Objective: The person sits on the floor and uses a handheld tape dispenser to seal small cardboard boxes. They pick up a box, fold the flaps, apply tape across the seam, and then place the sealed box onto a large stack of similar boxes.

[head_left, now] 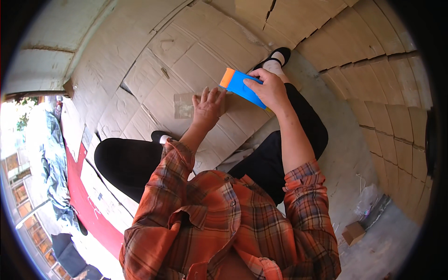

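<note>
My right hand (270, 91) is closed around a flat, rectangular blue object (243, 88) with an orange end (227, 78); the frame does not show its exact kind. That orange end points up and to the left, just above the fingertips of my left hand (206, 109). The left hand lies palm down with its fingers apart, holding nothing. Beneath it is a small brown rectangular piece (183, 106) with a rough, paler patch, flat on the large cardboard sheets (149, 79). The left palm and wrist hide part of this piece.
Tall stacks of flattened cardboard (373, 88) stand along the right side. A small cardboard box (353, 233) and a clear plastic bag (367, 199) lie at the lower right on the concrete floor (343, 158). A red surface (95, 205) is at the left.
</note>
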The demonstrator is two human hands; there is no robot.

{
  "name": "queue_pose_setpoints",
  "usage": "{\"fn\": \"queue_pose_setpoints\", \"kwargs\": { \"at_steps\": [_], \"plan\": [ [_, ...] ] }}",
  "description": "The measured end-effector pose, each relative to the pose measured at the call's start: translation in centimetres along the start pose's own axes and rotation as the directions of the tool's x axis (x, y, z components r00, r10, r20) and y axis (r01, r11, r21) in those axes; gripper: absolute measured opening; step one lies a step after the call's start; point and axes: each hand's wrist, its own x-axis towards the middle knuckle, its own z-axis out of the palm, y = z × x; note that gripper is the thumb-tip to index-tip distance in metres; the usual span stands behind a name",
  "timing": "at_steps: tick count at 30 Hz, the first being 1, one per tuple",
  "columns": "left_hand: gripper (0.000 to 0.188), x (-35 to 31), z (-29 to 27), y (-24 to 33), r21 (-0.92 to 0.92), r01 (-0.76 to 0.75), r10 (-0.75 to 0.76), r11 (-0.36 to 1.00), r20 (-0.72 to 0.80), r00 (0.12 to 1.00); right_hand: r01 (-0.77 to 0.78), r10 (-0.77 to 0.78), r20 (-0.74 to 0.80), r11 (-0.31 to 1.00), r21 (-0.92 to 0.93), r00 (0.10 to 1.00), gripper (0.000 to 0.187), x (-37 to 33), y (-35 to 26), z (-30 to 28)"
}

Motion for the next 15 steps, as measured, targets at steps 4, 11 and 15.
{"fn": "queue_pose_setpoints", "kwargs": {
  "at_steps": [4, 11, 15],
  "plan": [
    [0.100, -0.6, -0.3, -2.3, -0.072, 0.014, -0.028, 0.997, -0.196, 0.980, -0.022, 0.021, -0.067, 1.000, -0.019, 0.998, 0.038, -0.1, -0.1, -0.6],
    [0.106, -3.4, -6.2, -8.6, -0.865, 0.008, -0.525, 0.501, -0.296, 0.798, -0.009, 0.000, -0.215, 0.999, -0.042, 0.977, 0.039, 0.6, 0.9, -1.7],
    [0.088, -5.4, -6.7, -9.6, -0.977, -0.129, -0.607, -0.170, 0.000, 0.795, 0.007, -0.025, -0.231, 0.997, -0.079, 0.973, 0.039, 0.7, 1.3, -1.8]
  ]
}}
